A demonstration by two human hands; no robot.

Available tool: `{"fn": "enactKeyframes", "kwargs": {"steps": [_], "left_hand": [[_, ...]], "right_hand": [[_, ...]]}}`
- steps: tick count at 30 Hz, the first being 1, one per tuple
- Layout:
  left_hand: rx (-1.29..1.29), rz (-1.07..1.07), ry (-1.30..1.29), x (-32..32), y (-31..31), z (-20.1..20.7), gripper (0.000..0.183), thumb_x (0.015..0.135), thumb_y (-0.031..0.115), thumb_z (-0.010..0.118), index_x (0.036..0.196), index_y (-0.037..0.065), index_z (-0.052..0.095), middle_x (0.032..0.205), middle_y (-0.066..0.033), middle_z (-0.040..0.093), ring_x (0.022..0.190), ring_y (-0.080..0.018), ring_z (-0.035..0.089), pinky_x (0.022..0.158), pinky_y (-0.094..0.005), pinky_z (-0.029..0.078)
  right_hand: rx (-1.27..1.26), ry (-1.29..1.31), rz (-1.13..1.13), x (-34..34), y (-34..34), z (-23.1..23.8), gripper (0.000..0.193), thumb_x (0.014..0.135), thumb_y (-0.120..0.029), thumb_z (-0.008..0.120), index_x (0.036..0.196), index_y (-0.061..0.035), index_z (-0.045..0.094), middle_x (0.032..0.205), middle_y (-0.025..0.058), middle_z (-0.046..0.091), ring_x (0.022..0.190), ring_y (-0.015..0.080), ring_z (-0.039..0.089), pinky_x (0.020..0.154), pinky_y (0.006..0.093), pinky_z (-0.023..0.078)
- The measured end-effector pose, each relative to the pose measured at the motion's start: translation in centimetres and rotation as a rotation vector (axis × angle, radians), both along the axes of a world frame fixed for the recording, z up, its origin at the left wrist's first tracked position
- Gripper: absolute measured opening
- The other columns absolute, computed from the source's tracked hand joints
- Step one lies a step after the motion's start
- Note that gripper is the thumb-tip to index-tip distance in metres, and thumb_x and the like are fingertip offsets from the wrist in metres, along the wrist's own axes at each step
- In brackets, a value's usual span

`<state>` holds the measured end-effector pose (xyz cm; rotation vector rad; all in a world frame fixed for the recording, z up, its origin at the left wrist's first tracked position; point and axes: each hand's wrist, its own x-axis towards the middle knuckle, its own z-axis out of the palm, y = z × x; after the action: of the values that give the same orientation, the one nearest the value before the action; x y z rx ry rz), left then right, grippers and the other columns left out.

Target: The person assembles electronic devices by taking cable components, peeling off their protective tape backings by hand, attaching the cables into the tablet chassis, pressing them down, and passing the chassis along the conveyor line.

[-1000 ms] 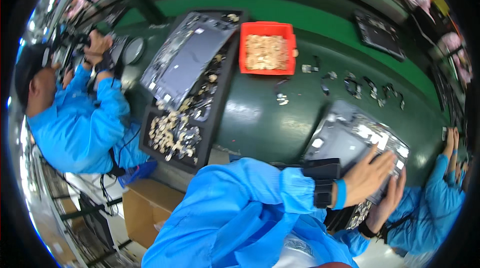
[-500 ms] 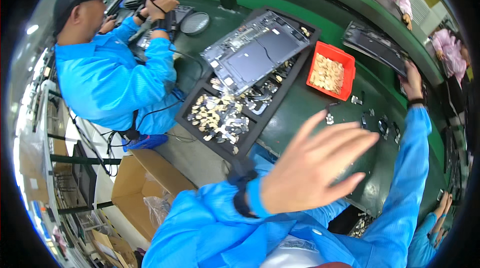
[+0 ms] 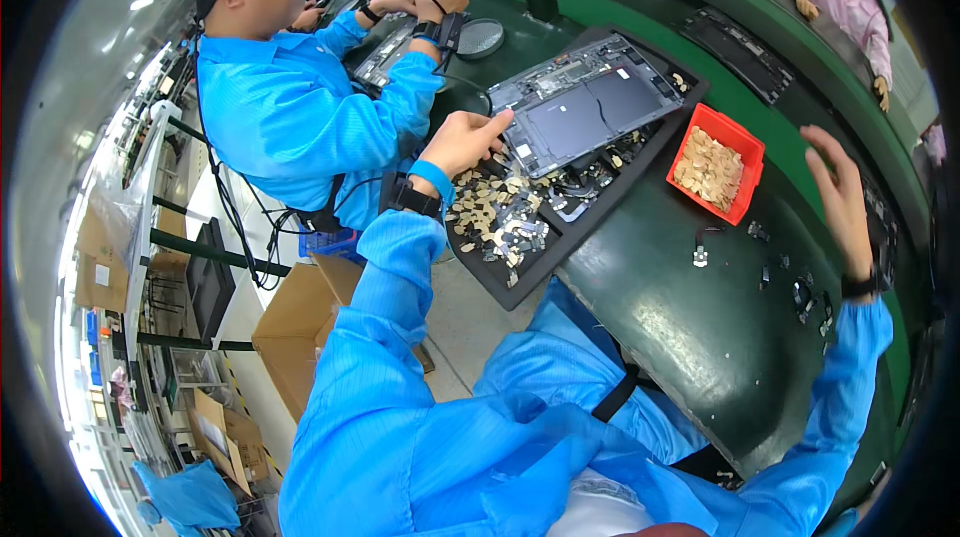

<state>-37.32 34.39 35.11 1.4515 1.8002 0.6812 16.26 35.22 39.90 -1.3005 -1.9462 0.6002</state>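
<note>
Upper centre, the left hand [image 3: 462, 145] grips a panel [image 3: 590, 107], parts [image 3: 562, 82] still attached, beside already-loose pieces [image 3: 482, 209]; far right, the right hand [image 3: 842, 205] spreads empty.

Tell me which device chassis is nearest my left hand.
The grey chassis lying across the black tray, by the fingers; others lie off that tray.

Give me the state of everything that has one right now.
Black tray: loaded with loose parts
Grey panel: across the tray, innards exposed
Left hand: at panel's corner, grip unclear
Right hand: open, apparently empty
Red bin: uncovered, part-filled with tan pieces
Cardboard box: open
</note>
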Motion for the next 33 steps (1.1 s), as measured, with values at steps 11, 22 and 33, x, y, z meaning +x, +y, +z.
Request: {"fn": "enactKeyframes", "kwargs": {"steps": [11,22,33], "left_hand": [[0.015,0.125,-0.782,3.6,0.3,-0.8,0.024,0.101,0.022,0.063,0.114,0.002,0.061,0.104,-0.0053,0.065,0.093,-0.0166,0.064,0.078,-0.0299,0.054],[0.559,-0.186,-0.498,5.1,1.8,1.8,0.017,0.093,0.004,0.067,0.11,0.006,0.065,0.101,-0.0025,0.063,0.083,-0.0131,0.06,0.066,-0.0316,0.048],[0.02,-0.501,-0.707,22.1,-13.5,6.8,0.047,0.099,0.01,0.062,0.141,0.002,0.042,0.098,-0.004,0.066,0.078,-0.0038,0.056,0.07,-0.0241,0.048]], "right_hand": [[-0.121,0.064,-0.146,-0.5,-18.1,3.1,0.028,0.098,-0.013,0.061,0.123,-0.002,0.066,0.145,0.0151,0.056,0.129,0.0234,0.055,0.107,0.0357,0.041],[-0.173,0.204,-0.106,0.4,-21.8,3.1,0.023,0.099,-0.009,0.061,0.117,0.0038,0.067,0.121,0.0121,0.069,0.116,0.02,0.063,0.102,0.0319,0.046],[-0.414,1.421,-0.163,3.2,-28.9,-1.2,0.062,0.107,-0.044,0.047,0.148,0.0009,0.044,0.141,0.013,0.058,0.126,0.0208,0.057,0.106,0.0349,0.046]]}}
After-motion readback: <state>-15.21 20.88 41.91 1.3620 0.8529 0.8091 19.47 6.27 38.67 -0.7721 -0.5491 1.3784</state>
